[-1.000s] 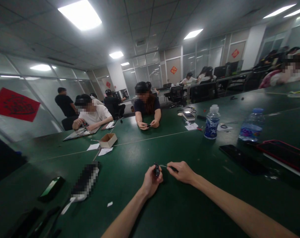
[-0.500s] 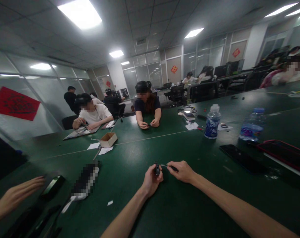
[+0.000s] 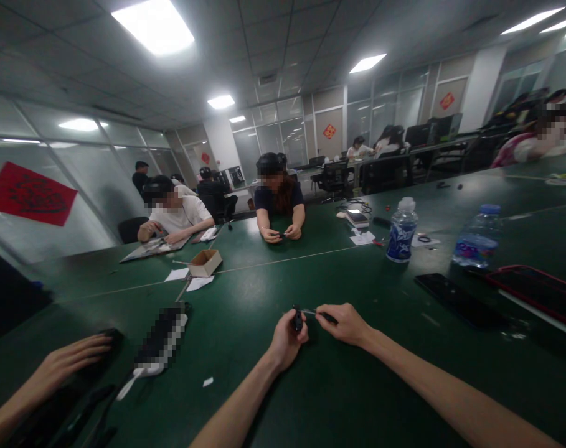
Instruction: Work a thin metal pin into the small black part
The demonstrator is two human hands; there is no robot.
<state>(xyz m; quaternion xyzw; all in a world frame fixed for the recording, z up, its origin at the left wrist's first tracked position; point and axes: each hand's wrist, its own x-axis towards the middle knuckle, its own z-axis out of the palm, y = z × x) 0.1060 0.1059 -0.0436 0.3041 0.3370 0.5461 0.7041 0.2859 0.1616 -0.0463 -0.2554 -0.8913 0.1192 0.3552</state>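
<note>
My left hand (image 3: 287,339) is wrapped round a small black part (image 3: 297,320), held upright over the green table (image 3: 245,292). To its right, my right hand (image 3: 345,323) grips a thin screwdriver-like tool (image 3: 328,317) by its dark handle. The tool's metal shaft points left and its tip meets or lies very near the top of the black part; the exact contact is too small to make out. Both forearms reach in from the bottom edge.
Another person's hand (image 3: 80,356) rests on a dark object at the left. A small box (image 3: 205,263) lies ahead left. Bottles (image 3: 401,230) (image 3: 477,236) and a black phone (image 3: 457,300) are at the right. A white scrap (image 3: 208,382) lies near my left forearm.
The other person's hand at the left has moved right, onto the dark object. My hands, the black part and the tool look almost unchanged.
</note>
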